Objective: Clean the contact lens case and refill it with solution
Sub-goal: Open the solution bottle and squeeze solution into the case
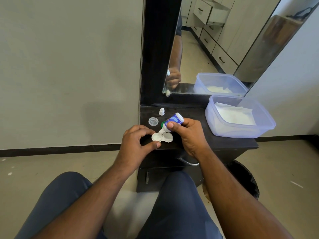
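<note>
On the dark surface (215, 142), at its front edge, a white contact lens case (162, 137) sits between two hands, with a solution bottle (172, 122) tipped over it.

Largest on the surface is a translucent blue tub (241, 131) with white tissue (233, 115) inside, well apart to the right. The right hand (188, 133) has its thumb and fingers curled round the blue-and-white bottle, nozzle down and just above the case's left well; whether drops are falling is hard to tell. The left hand (136, 142) pinches the case's left end between thumb and forefinger. Both wells lie uncovered, pale and shallow. Behind them rest a clear round lid (153, 121) and a small white bottle cap (161, 111), standing upright.
</note>
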Action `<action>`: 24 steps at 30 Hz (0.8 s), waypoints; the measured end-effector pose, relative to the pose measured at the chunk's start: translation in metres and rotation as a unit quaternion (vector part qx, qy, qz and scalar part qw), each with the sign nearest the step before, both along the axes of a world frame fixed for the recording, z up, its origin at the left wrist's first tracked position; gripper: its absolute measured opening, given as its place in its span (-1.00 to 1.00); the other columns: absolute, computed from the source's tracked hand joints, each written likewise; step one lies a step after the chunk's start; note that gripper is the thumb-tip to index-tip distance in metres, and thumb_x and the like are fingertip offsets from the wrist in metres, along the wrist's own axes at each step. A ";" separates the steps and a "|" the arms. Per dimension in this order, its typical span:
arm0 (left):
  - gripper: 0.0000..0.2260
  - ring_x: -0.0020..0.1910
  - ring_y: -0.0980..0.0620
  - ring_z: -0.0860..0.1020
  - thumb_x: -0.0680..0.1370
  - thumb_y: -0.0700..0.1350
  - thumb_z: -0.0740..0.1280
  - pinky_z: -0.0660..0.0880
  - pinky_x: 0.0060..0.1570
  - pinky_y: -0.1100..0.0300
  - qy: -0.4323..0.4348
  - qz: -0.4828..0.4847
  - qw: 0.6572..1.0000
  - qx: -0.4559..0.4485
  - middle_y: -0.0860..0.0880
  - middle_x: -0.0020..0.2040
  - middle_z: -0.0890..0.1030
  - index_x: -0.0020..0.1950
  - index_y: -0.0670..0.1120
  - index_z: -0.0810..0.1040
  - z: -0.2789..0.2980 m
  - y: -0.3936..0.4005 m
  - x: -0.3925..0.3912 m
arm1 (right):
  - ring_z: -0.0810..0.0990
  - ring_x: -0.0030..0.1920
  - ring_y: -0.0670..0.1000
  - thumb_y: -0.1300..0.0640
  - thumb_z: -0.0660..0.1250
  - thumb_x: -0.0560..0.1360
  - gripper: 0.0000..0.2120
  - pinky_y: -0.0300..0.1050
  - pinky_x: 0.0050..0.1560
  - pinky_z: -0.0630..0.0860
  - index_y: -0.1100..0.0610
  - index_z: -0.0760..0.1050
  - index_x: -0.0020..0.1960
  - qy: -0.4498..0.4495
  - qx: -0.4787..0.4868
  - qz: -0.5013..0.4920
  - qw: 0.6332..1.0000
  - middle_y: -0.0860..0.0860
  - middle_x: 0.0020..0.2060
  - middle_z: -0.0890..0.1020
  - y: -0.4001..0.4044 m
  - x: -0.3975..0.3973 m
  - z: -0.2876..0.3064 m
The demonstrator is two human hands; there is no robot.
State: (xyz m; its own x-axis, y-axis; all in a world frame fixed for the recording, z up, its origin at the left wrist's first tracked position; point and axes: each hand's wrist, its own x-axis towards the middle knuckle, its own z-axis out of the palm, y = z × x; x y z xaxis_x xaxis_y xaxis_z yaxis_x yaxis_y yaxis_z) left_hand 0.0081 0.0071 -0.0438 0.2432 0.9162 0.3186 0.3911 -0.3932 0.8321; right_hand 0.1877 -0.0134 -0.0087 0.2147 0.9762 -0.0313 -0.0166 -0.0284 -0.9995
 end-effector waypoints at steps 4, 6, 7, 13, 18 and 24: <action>-0.73 0.03 0.06 0.52 0.30 -0.08 0.58 0.41 0.02 0.23 -0.002 0.001 1.000 0.000 0.11 -0.05 0.55 -0.03 0.01 0.68 -0.001 0.001 0.000 | 0.69 -0.08 0.07 0.19 0.48 0.34 -0.89 -0.10 -0.03 0.58 0.15 0.67 -0.13 0.022 0.009 -0.001 1.000 0.10 -0.17 0.72 0.000 0.001 0.001; -0.73 0.04 0.05 0.52 0.30 -0.07 0.58 0.42 0.02 0.23 -0.002 0.000 1.000 -0.002 0.12 -0.05 0.55 -0.02 0.02 0.67 -0.002 0.001 0.000 | 0.68 -0.17 0.00 0.14 0.48 0.31 -0.83 -0.15 -0.09 0.55 0.19 0.65 -0.14 0.070 0.024 -0.019 0.997 0.09 -0.22 0.72 0.000 0.001 0.001; -0.72 0.05 0.04 0.51 0.30 -0.06 0.58 0.43 0.03 0.21 -0.004 -0.001 1.000 -0.003 0.13 -0.04 0.55 -0.02 0.03 0.67 -0.002 0.001 0.000 | 0.65 -0.25 -0.07 0.08 0.50 0.27 -0.77 -0.21 -0.15 0.52 0.19 0.64 -0.15 0.115 0.030 -0.040 0.992 0.06 -0.26 0.71 0.002 0.002 0.000; -0.72 0.05 0.04 0.51 0.30 -0.06 0.57 0.45 0.03 0.20 -0.010 -0.006 1.000 -0.013 0.14 -0.04 0.54 -0.02 0.01 0.68 0.001 0.000 0.000 | 0.48 -0.41 -0.16 -0.14 0.58 0.08 -0.48 -0.27 -0.29 0.45 0.16 0.56 -0.11 0.313 0.046 -0.115 0.941 -0.02 -0.36 0.63 0.005 0.008 -0.005; -0.73 0.03 0.03 0.52 0.30 -0.06 0.58 0.44 0.00 0.21 -0.009 -0.007 1.000 -0.009 0.17 -0.06 0.53 -0.03 0.01 0.67 0.001 0.001 0.000 | 0.63 -0.27 -0.10 0.04 0.50 0.22 -0.67 -0.26 -0.19 0.51 0.23 0.60 -0.12 0.155 0.031 -0.056 0.986 0.03 -0.30 0.70 0.000 0.002 0.002; -0.72 -0.02 0.06 0.53 0.28 -0.01 0.56 0.42 -0.04 0.24 -0.018 -0.010 1.000 -0.001 0.14 -0.09 0.54 -0.05 0.01 0.68 0.000 0.000 0.001 | 0.66 -0.11 0.10 0.08 0.53 0.23 -0.81 -0.05 -0.04 0.55 0.14 0.68 -0.20 0.076 0.023 -0.035 0.996 0.13 -0.21 0.71 -0.001 0.002 -0.002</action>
